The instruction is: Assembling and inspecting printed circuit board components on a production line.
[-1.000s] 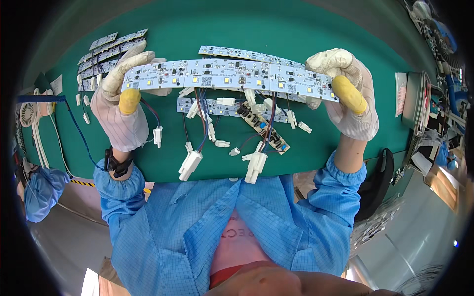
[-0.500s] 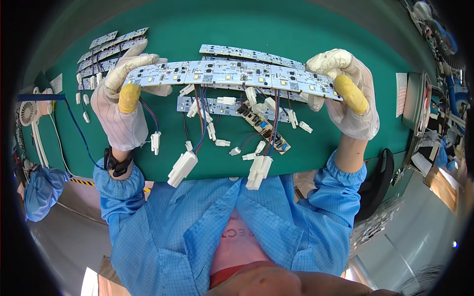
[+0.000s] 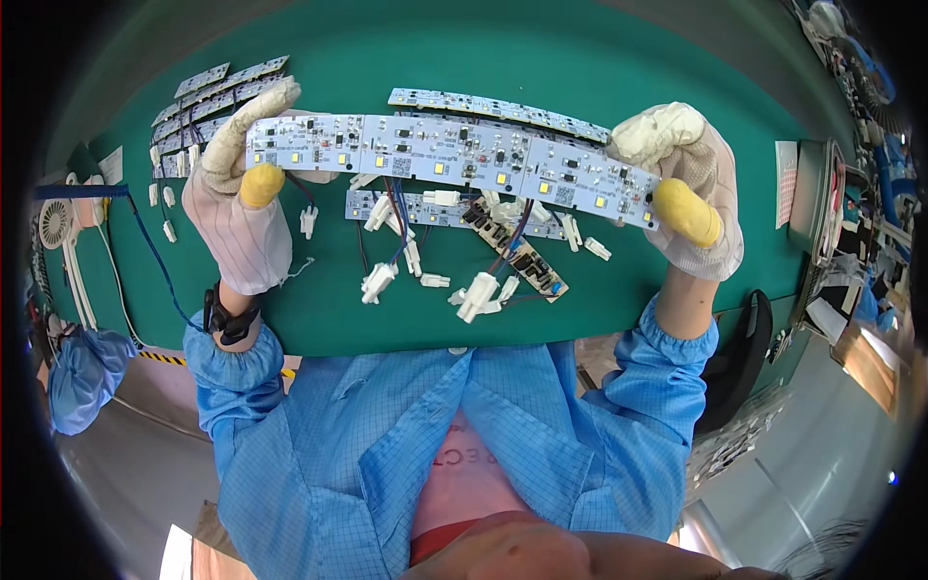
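I hold the long white LED board (image 3: 440, 150) at twelve o'clock by both ends, component face toward me. It spans nine to three o'clock in three sections; wired white connectors (image 3: 380, 282) hang toward six.

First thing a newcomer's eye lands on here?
Probably the long white circuit-board strip, held up by its ends above the green table, the left hand and right hand both gloved. Next, the bright yellow thumb covers at those ends. Then the white connectors hanging on wires below it, near a tan component board lying at an angle.
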